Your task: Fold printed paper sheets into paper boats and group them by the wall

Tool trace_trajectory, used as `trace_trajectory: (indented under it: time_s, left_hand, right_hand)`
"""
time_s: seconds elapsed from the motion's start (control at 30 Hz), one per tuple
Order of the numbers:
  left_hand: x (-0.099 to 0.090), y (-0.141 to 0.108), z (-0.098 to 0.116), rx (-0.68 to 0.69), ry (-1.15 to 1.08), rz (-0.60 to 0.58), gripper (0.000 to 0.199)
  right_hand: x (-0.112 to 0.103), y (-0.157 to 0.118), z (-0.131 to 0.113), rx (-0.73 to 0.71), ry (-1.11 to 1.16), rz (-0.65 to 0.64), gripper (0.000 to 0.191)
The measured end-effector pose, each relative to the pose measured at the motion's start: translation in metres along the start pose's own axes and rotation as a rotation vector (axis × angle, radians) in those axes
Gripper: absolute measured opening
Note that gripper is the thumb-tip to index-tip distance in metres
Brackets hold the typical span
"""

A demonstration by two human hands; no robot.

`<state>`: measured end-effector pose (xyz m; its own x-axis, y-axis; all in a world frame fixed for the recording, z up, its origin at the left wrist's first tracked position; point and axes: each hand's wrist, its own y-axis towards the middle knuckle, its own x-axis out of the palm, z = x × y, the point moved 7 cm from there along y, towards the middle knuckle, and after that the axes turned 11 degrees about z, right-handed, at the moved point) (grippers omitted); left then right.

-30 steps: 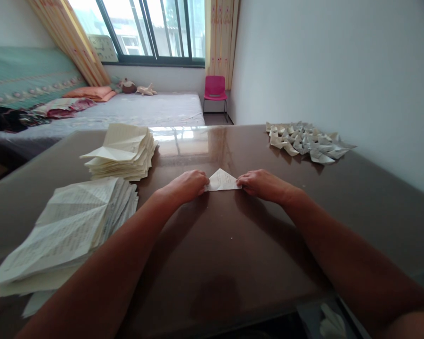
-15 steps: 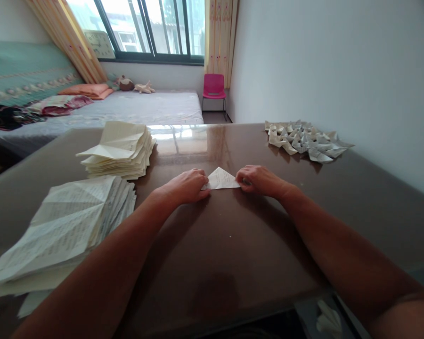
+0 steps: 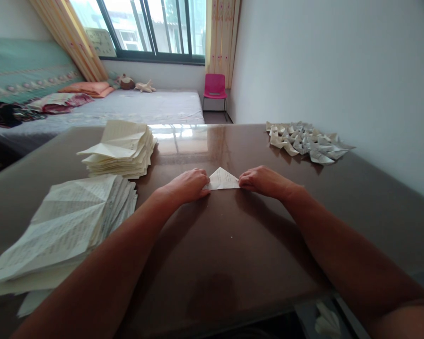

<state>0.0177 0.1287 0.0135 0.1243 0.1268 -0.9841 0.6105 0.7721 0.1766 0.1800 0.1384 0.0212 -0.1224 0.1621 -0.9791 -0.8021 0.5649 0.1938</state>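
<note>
1. Nearest, at the left of the glossy brown table (image 3: 261, 263), lies a stack of printed sheets (image 3: 70, 216), thin, greyish-white and uneven at the edges; fold lines fan across the top one.
2. Further in, the folded paper (image 3: 223, 180) lies on the table between the person's hands: a small, low triangle, printed, peak pointing away. It seems only partly shaped, being flat where the finished-looking pieces stand up.
3. The left hand (image 3: 192, 181) has its fingers curled, thumb and fingertips nearly closed on the triangle's left corner.
4. The right hand (image 3: 257, 179) is bunched in a similar pinch at the right corner.
5. Beyond the left hand sits a thicker-looking stack of cream sheets (image 3: 122, 157), creased on top; both stacks appear yet to be folded up.
6. Far right, many folded paper shapes (image 3: 305, 141), pointed and boat-like, crowd together, apparently done.
</note>
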Motion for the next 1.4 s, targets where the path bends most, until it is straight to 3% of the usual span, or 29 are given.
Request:
trace_trajectory:
  time_s: [0.2, 0.43, 0.67, 0.83, 1.0, 1.07, 1.27, 1.4]
  left_hand:
    - [-0.001, -0.002, 0.001, 0.003, 0.007, 0.000, 0.031]
    - [-0.002, 0.001, 0.004, -0.016, 0.048, 0.010, 0.044]
    - [-0.003, 0.002, 0.008, -0.018, 0.158, 0.055, 0.032]
    - [0.000, 0.003, 0.006, -0.005, 0.198, 0.100, 0.030]
    - [0.001, 0.003, 0.002, -0.025, 0.159, 0.112, 0.030]
    - [0.000, 0.002, -0.002, -0.058, 0.119, 0.118, 0.031]
    - [0.007, 0.000, -0.028, -0.279, -0.149, 0.126, 0.026]
    - [0.017, 0.000, -0.039, -0.377, -0.261, 0.153, 0.038]
  right_hand:
    - [-0.001, 0.001, -0.003, 0.016, -0.049, 0.024, 0.013]
    - [0.010, -0.005, 0.023, 0.289, 0.192, 0.159, 0.014]
    - [0.019, -0.007, 0.040, 0.515, 0.421, 0.255, 0.009]
    - [0.018, -0.007, 0.036, 0.445, 0.433, 0.245, 0.013]
    - [0.013, -0.005, 0.020, 0.283, 0.316, 0.246, 0.036]
    - [0.014, -0.003, 0.019, 0.273, 0.307, 0.263, 0.028]
    - [0.031, 0.001, 0.036, 0.380, 0.506, 0.313, 0.027]
    - [0.038, 0.002, 0.041, 0.487, 0.575, 0.276, 0.027]
